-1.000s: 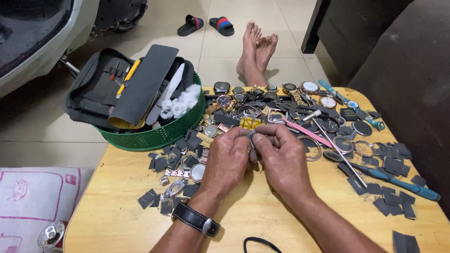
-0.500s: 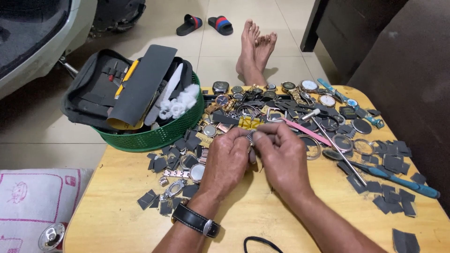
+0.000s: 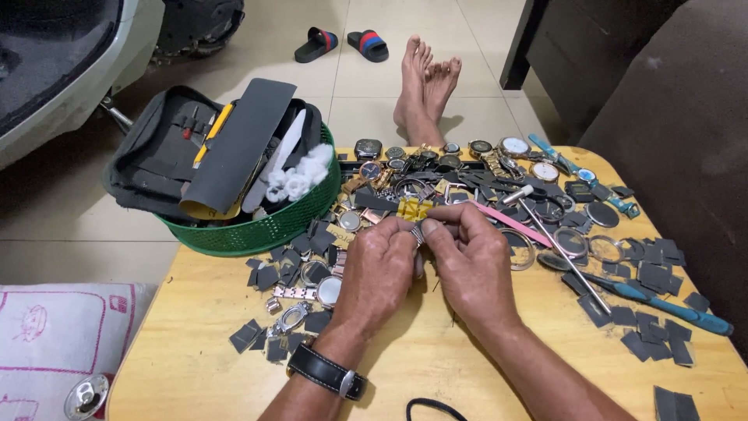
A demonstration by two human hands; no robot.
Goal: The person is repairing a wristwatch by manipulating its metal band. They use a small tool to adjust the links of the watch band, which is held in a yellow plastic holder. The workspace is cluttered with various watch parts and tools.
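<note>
My left hand [image 3: 380,269] and my right hand [image 3: 471,261] meet over the middle of a low wooden table [image 3: 436,366]. Together their fingertips pinch a small metal watch part [image 3: 418,232], a bit of silver band; most of it is hidden by the fingers. A black-strapped watch [image 3: 327,373] sits on my left wrist. Just beyond the hands lies a yellow piece [image 3: 413,208] among several watches and cases [image 3: 436,168].
A green basket [image 3: 261,226] with a dark tool pouch and white rings stands at the table's back left. A small hammer [image 3: 557,243], a pink strip [image 3: 510,224], a blue-handled tool [image 3: 670,306] and several dark strap pieces lie right. My bare feet [image 3: 425,86], sandals [image 3: 343,43] and a pillow [image 3: 54,335] are on the floor.
The hands have stayed together on the small part, with only slight finger movement. Nothing else on the table has shifted.
</note>
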